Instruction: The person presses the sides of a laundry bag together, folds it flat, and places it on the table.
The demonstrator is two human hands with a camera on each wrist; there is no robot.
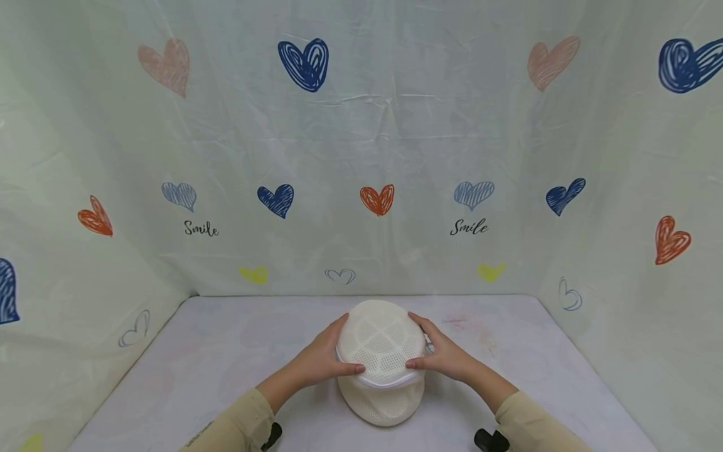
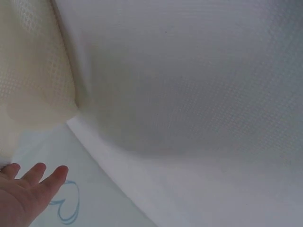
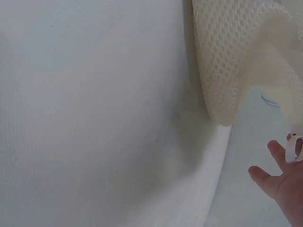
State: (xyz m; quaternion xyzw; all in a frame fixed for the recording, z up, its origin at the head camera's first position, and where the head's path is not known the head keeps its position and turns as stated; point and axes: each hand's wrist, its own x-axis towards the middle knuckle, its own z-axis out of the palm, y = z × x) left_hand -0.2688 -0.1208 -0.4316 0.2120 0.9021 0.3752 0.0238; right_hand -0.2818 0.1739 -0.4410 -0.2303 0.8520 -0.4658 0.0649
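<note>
A round cream mesh case lies on the pale table, near its front middle. Its domed upper half sits over a lower half that juts toward me. My left hand holds the dome's left side, thumb across the front and fingers round the back. My right hand holds the right side the same way. In the left wrist view the mesh fills the upper left, with fingertips below it. The right wrist view shows mesh, fingertips and a small white loop.
A white curtain printed with coloured hearts and the word "Smile" walls the table at the back and on both sides. Bare tabletop extends left and right of the case. Black wrist mounts show at the bottom edge.
</note>
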